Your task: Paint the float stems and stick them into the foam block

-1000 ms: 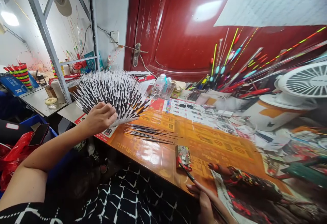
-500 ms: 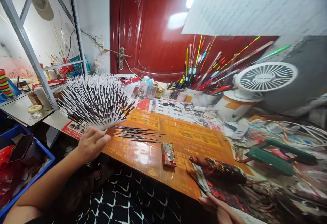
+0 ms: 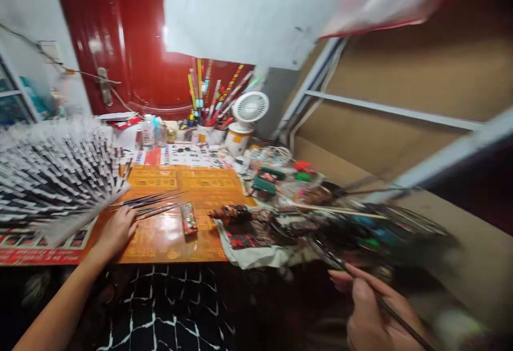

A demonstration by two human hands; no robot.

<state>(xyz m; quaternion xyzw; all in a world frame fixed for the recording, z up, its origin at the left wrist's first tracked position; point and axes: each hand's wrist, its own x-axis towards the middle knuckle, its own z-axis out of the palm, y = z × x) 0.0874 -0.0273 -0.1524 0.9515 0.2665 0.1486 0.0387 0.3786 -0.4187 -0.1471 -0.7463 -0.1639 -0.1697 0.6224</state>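
Note:
My left hand (image 3: 116, 229) lies low on the orange table, fingers loosely bent at the near ends of several thin dark sticks (image 3: 154, 201). I see nothing plainly gripped in it. Beside it on the left stands a large fan-shaped cluster of black-and-white sticks (image 3: 60, 174), set in a pale base. My right hand (image 3: 377, 308), at the lower right, is closed around a slim dark-handled tool (image 3: 401, 321). The tool's blurred tip points up and left, over the cluttered table side. A small patterned box (image 3: 188, 219) sits right of the loose sticks.
A stained cloth (image 3: 256, 252) carries a dark, paint-spotted tool (image 3: 234, 215). Further right are blurred dark tools and green-handled items (image 3: 264, 182). Behind stand a white fan (image 3: 250, 108), a bottle (image 3: 148, 132) and colourful rods (image 3: 204, 92). A metal frame (image 3: 393, 110) rises at right.
The view has swung to the right. My left hand has shifted from the cluster's base toward the loose sticks. My right hand has come further into view, raised with the slim tool.

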